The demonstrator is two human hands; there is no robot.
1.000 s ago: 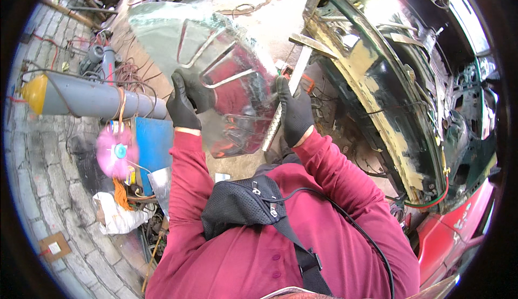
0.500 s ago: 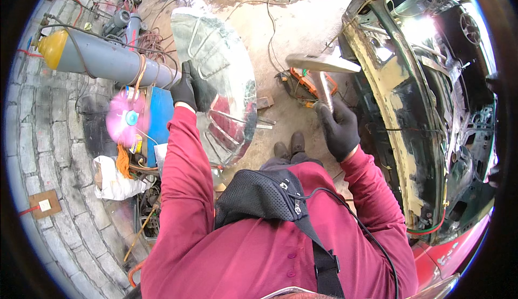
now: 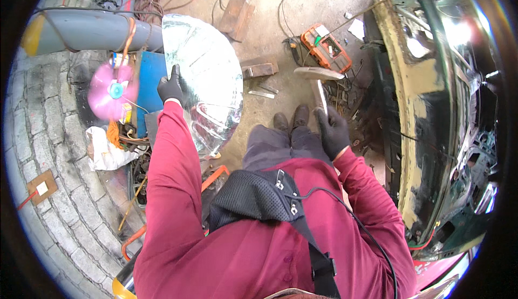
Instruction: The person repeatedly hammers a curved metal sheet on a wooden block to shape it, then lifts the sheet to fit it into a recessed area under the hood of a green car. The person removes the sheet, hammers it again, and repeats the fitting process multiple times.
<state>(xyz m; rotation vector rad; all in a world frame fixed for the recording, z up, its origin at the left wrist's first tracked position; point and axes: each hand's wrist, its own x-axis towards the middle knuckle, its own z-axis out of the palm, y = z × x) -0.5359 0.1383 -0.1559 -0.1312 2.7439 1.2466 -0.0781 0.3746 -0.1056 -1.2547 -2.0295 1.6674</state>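
My left hand, in a black glove, grips the left edge of a shiny, half-round sheet metal panel with pressed ribs, its thumb lying on the face. The panel is held up in front of me on the left, its curved edge to the right. In my right hand, also gloved in black, is a hammer, its fingers wrapped round the handle. The hammer's long, broad head points upward and stays apart from the panel.
A stripped car body stands close on my right. On the left are a grey gas cylinder, a spinning pink fan, a blue box and a white sack. An orange tool case and a metal block lie on the floor ahead.
My view has shifted, so the cylinder and tool case appear higher. The panel has moved a little left and its face shines brighter. The hammer no longer covers the tool case; both grips stay.
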